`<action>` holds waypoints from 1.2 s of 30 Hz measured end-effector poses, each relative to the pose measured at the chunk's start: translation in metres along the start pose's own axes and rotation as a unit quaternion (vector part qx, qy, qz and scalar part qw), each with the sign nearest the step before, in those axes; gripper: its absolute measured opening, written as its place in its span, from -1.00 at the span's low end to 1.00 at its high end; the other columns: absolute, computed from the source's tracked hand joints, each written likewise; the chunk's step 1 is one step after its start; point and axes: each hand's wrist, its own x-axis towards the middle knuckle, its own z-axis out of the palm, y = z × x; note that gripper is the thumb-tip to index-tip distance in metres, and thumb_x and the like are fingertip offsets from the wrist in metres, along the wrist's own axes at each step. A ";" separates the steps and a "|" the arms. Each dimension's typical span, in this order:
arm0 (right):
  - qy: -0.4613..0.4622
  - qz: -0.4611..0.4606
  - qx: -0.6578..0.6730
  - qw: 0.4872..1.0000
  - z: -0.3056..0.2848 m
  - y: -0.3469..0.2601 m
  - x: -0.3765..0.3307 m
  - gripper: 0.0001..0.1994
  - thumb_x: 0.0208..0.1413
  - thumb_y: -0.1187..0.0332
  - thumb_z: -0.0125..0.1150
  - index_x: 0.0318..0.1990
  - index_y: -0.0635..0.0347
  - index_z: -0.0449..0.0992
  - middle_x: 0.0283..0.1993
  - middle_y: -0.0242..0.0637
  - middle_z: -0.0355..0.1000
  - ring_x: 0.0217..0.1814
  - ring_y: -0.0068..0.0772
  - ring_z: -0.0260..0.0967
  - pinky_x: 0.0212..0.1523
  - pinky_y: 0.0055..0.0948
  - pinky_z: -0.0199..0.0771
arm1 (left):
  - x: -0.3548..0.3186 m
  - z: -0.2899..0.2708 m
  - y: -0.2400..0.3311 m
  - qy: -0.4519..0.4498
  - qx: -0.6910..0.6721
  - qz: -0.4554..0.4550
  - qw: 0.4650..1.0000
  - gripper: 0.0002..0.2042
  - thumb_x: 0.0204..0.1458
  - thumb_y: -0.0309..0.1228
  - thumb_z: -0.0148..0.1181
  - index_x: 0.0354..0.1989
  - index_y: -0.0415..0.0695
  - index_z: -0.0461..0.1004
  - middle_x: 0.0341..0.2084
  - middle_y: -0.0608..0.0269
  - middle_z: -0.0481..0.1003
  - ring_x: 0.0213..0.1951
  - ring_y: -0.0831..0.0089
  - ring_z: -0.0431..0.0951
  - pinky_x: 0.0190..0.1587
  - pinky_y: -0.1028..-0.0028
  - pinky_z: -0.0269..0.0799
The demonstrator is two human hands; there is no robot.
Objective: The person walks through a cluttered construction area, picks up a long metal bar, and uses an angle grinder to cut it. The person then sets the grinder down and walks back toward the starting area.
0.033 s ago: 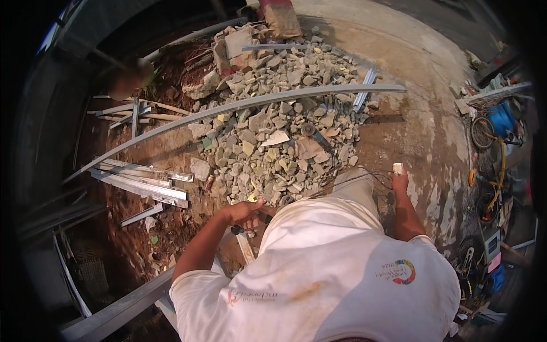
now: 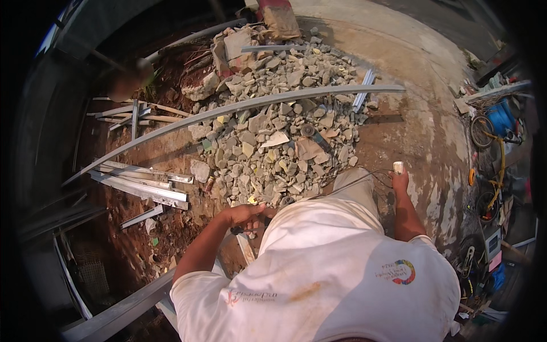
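My right hand is out to the right of my body, closed round a small white block that looks like a power socket. A thin dark cord loops from beside that hand across my trouser leg toward my waist. At the left of my waist my left hand has its fingers curled. A dark cord end with a rounded tip sticks out under it; the rest is hidden by the fingers. An angle grinder lies on the rubble in front of me.
A heap of broken concrete fills the ground ahead. Across it stretches a long metal channel. Metal offcuts lie at the left. A metal beam runs beside my left arm. At the right are a bicycle and clutter.
The fingers of my left hand have shifted slightly about the dark cord. My right hand and the white block have not visibly moved.
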 end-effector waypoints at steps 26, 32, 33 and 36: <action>0.012 -0.125 0.002 0.992 0.059 -0.110 -0.015 -0.36 -0.14 0.28 0.51 0.14 0.23 0.41 -0.01 -0.05 0.48 0.03 -0.05 0.43 0.03 -0.18 0.41 | -0.065 -0.133 0.115 0.602 0.575 0.139 0.536 -0.81 0.12 -0.46 -0.03 -0.11 -0.07 0.43 -0.47 -0.14 0.56 -0.36 -0.16 0.58 -0.32 -0.05 0.40; 0.091 -0.056 0.010 0.994 0.055 -0.058 -0.021 -0.37 -0.14 0.25 0.53 0.11 0.25 0.42 -0.04 -0.10 0.52 0.01 -0.16 0.47 0.03 -0.22 0.41 | -0.110 -0.130 0.175 0.706 0.402 0.323 0.485 -0.83 0.13 -0.37 0.19 -0.13 -0.08 0.44 -0.42 0.02 0.59 -0.34 0.06 0.63 -0.26 0.20 0.47; 0.083 -0.038 0.040 0.995 0.054 -0.056 -0.026 -0.39 -0.13 0.26 0.53 0.09 0.25 0.43 -0.05 -0.13 0.52 -0.02 -0.20 0.47 0.01 -0.24 0.41 | -0.120 -0.132 0.175 0.715 0.370 0.348 0.480 -0.84 0.15 -0.37 0.19 -0.14 -0.08 0.45 -0.42 0.04 0.59 -0.34 0.13 0.63 -0.27 0.25 0.47; 0.124 -0.010 0.072 0.990 0.038 -0.035 -0.030 -0.47 -0.09 0.29 0.52 0.04 0.24 0.45 -0.09 -0.22 0.52 -0.11 -0.32 0.45 -0.04 -0.28 0.42 | -0.126 -0.138 0.182 0.732 0.298 0.403 0.462 -0.91 0.19 -0.40 0.17 -0.18 -0.08 0.46 -0.41 0.14 0.59 -0.35 0.46 0.62 -0.31 0.45 0.45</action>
